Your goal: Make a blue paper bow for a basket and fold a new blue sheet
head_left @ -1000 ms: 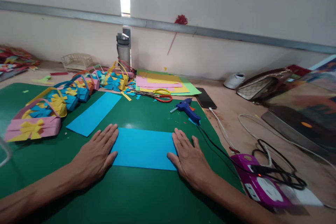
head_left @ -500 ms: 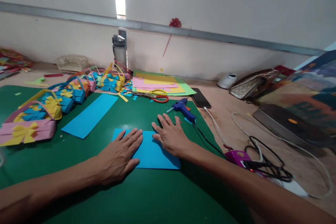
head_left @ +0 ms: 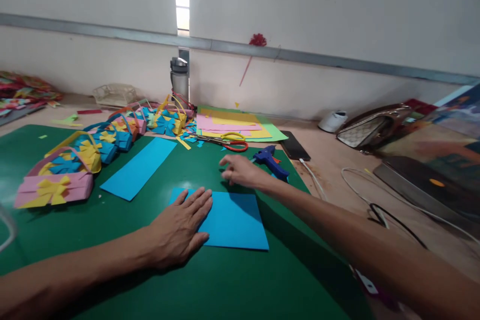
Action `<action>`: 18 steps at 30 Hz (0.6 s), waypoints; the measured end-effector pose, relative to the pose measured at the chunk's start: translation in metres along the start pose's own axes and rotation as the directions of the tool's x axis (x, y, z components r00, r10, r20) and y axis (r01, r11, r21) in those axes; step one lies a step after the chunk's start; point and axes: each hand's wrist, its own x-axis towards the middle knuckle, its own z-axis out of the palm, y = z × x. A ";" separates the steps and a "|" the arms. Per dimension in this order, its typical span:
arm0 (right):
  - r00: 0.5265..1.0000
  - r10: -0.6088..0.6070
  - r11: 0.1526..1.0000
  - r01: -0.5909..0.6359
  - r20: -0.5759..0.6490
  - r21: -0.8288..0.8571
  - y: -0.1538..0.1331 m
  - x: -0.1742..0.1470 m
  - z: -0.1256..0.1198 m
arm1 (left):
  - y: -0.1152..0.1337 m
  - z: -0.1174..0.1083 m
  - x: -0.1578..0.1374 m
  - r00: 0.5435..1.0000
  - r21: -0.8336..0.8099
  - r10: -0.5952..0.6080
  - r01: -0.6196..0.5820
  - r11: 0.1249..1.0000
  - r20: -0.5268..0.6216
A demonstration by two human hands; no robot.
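Note:
A blue sheet of paper [head_left: 238, 220] lies flat on the green mat [head_left: 240, 280] before me. My left hand [head_left: 183, 227] rests spread on the sheet's left part, palm down. Raised just beyond the sheet's far edge, my right hand [head_left: 242, 171] has bent fingers slightly apart and nothing visible in it. A blue glue gun [head_left: 270, 160] lies close beyond it to the right. Scissors [head_left: 237, 147] with red and yellow handles lie farther back. To the left is a blue paper strip [head_left: 140, 167].
Several small paper baskets [head_left: 63, 190] with bows stand at left. At the back are stacked coloured sheets [head_left: 275, 130] and a grey bottle [head_left: 180, 82]. A phone [head_left: 295, 146] with a white cable, a white device [head_left: 332, 121] and a bag [head_left: 369, 127] lie at right.
My right hand has lifted off the blue sheet and moved away from me, its fingers now bent. My left hand stays on the sheet. The view has shifted slightly.

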 end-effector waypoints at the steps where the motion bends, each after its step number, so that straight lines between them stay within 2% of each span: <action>1: 1.000 -0.005 1.000 0.005 -0.009 0.020 0.000 0.001 0.002 | 0.000 0.000 0.000 1.000 -0.001 0.001 -0.001 1.000 0.000; 6: 0.993 0.010 0.997 0.000 -0.120 0.082 -0.011 -0.006 -0.001 | -0.001 -0.001 0.001 1.000 0.011 -0.028 0.028 1.000 -0.003; 8: 0.996 -0.023 0.993 0.032 -0.084 0.114 -0.028 -0.026 0.007 | -0.001 0.000 0.003 0.999 0.021 -0.047 0.047 0.999 -0.003; 13: 0.984 -0.163 0.975 0.149 0.073 0.165 -0.066 -0.089 0.052 | 0.004 0.002 0.007 0.995 0.061 -0.093 0.095 0.994 -0.040; 15: 0.980 -0.155 0.980 0.137 0.126 0.144 -0.065 -0.101 0.060 | 0.003 0.003 0.005 0.993 0.085 -0.109 0.113 0.990 -0.050; 18: 0.982 -0.080 0.995 0.068 0.173 0.077 -0.048 -0.109 0.055 | -0.004 0.003 -0.003 0.986 0.116 -0.152 0.158 0.981 -0.063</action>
